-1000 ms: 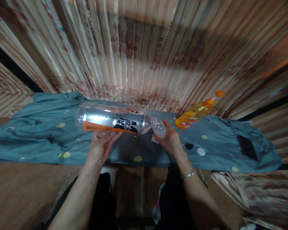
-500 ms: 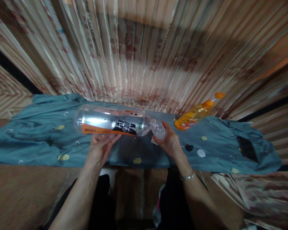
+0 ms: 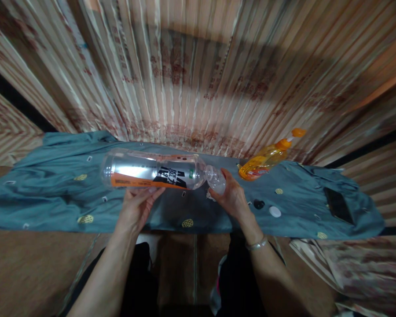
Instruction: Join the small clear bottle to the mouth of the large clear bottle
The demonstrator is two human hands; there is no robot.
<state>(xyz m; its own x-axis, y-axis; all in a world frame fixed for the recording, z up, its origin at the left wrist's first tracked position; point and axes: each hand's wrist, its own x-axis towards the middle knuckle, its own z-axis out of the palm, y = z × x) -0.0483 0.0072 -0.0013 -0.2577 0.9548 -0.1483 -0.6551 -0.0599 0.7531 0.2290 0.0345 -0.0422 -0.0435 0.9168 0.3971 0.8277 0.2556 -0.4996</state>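
Observation:
A large clear plastic bottle with a silver and orange label lies sideways in the air, its neck pointing right. My left hand holds it from below, the fingers partly hidden behind it. In my right hand is a small clear plastic bottle, tilted, with its upper end against the large bottle's mouth. Whether any liquid passes between them I cannot tell. Beneath the small bottle a crumpled whitish scrap shows in part.
A yellow dish soap bottle with an orange pump top stands behind my right hand. On the green cloth lie a small black object, a white round cap and a dark phone. A striped curtain hangs behind.
Both hands keep their hold, and the bottles stay mouth to mouth. The large bottle has tipped slightly, its neck end a little lower. The whole view has shifted slightly.

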